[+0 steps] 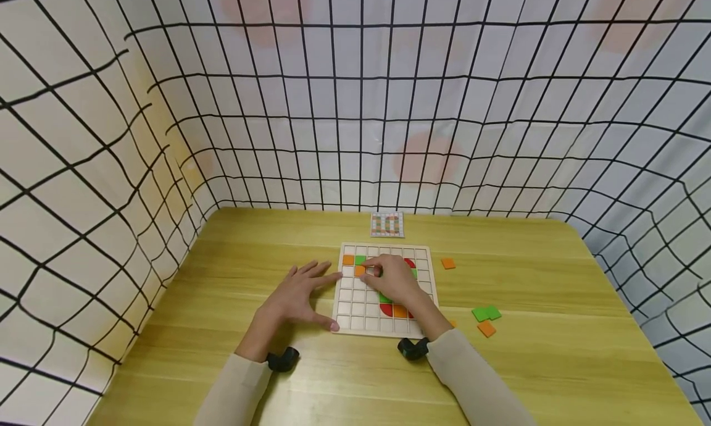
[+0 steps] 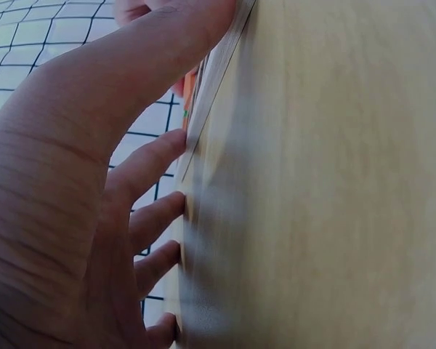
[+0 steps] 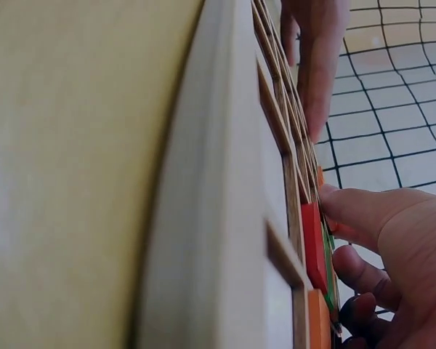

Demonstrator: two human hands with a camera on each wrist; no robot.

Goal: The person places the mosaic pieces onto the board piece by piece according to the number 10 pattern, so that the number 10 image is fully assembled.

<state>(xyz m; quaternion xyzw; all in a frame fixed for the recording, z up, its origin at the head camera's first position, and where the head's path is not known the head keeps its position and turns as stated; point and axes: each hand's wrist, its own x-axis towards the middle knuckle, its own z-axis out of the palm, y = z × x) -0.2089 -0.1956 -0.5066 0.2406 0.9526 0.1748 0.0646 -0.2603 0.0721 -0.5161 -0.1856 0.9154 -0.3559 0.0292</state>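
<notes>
A wooden grid board [image 1: 350,322] lies on the table, with orange, green and red pieces in some of its cells. My right hand [image 1: 395,281] reaches over it, thumb and index finger pinching an orange tile [image 1: 360,271] at the upper left of the grid. Just above that tile sit a green tile [image 1: 360,260] and another orange tile [image 1: 348,260]. My left hand [image 1: 300,293] is spread beside the board, its thumb at the near left corner and index fingertip at the left edge. In the right wrist view a red piece [image 3: 314,243] shows in the grid; my right hand and forearm hide part of the board.
A small pattern card [image 1: 387,225] lies behind the board. Right of the board are a loose orange tile [image 1: 448,263], two green tiles [image 1: 486,313] and an orange tile [image 1: 486,328]. Black netting [image 1: 361,117] over white sheets encloses the table's back and sides.
</notes>
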